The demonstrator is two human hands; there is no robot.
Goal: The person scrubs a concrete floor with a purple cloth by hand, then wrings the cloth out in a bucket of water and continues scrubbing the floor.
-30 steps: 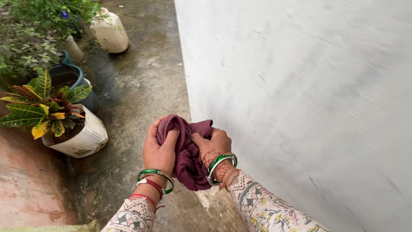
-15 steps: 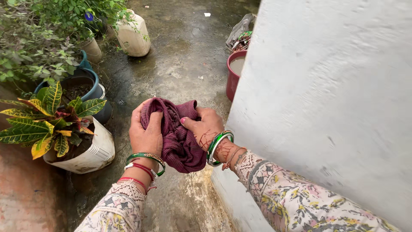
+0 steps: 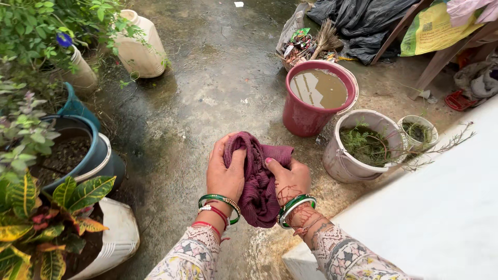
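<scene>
Maroon ribbed cloth sits bunched between both hands above the wet concrete floor — the left hand and right hand each closed around it, near a red bucket of murky water.

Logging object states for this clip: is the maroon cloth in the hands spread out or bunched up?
Bunched up. The maroon cloth sits in a ribbed wad between the left hand and right hand, with no flat edge hanging loose.

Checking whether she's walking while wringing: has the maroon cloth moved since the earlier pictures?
Yes. The maroon cloth has come forward past the white wall corner, toward the red bucket.
</scene>
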